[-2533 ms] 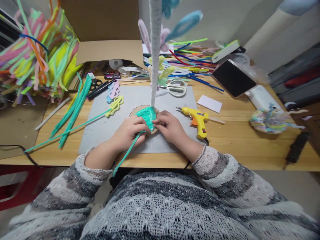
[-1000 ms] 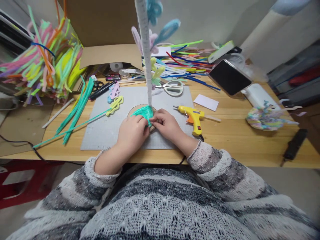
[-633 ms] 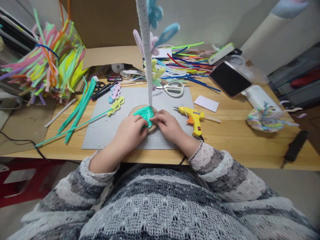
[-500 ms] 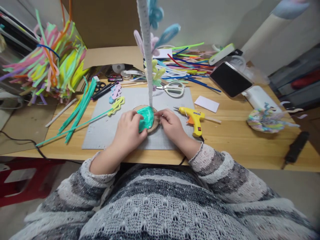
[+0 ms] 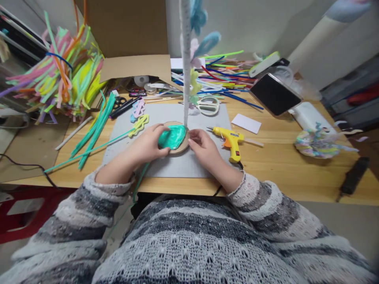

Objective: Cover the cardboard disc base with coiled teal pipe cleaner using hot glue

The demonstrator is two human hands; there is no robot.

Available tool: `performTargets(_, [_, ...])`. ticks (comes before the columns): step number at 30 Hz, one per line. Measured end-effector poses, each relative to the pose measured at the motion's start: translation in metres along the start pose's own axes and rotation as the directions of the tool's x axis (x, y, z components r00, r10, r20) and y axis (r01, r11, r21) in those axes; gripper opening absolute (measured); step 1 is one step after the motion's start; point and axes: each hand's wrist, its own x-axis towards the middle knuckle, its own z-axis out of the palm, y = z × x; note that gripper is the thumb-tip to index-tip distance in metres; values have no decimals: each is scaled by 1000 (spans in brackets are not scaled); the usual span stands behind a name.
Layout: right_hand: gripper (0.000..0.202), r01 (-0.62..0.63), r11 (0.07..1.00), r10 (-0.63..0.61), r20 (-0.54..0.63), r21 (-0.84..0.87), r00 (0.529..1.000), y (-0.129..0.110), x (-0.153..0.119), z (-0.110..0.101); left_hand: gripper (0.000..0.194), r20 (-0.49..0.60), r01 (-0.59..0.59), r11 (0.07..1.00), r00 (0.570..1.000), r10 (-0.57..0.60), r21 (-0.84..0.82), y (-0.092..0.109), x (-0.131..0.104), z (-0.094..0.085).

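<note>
- The left hand (image 5: 145, 144) bends in a wide C, its thumb and fingers (image 5: 161, 128) well apart on the near and far sides of a green fuzzy pad (image 5: 173, 138); whether they grip it cannot be told.
- The right hand (image 5: 205, 148) has its fingers curled, thumb and forefinger close together at the right rim of the wooden slice (image 5: 184, 146); whether anything is pinched there cannot be told.
- The green pad lies on the wooden slice, between the two hands, leaving bare wood along the right and near edge.
- A green strand (image 5: 142, 175) runs from beneath the left hand over the bench's front edge.
- A white wrapped stem (image 5: 186, 75) rises upright at the slice's far right part, bearing a blue loop (image 5: 209, 42) and a yellow flower (image 5: 194, 81).
- The slice rests on a grey mat (image 5: 177, 169), which also carries a yellow zigzag piece (image 5: 139, 125) on the left and scissors (image 5: 209, 105) towards the back.
- Right of the mat, on the bench (image 5: 275, 169), are a yellow glue gun (image 5: 232, 141), a white card (image 5: 246, 123) and a dark-screened phone (image 5: 276, 94).
- To the left lie green stems (image 5: 96, 132), with a big multicoloured bundle (image 5: 59, 75) behind them.
</note>
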Motion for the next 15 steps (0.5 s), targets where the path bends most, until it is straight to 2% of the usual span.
performTargets(3, [20, 135, 969, -137, 5, -209, 991, -9, -5, -4, 57, 88, -111, 994, 990, 111, 0, -12, 13, -9])
performTargets(7, [8, 329, 874, -302, 132, -358, 944, -20, -9, -6, 62, 156, -152, 988, 977, 145, 33, -17, 23, -12])
performTargets(11, [11, 371, 839, -296, 238, -397, 925, -26, -14, -5, 66, 157, -141, 990, 978, 138, 8, -21, 23, -7])
performTargets(15, [19, 367, 823, -258, 291, -434, 922, -30, -18, -6, 66, 126, -150, 987, 980, 156, -57, -26, 20, -2])
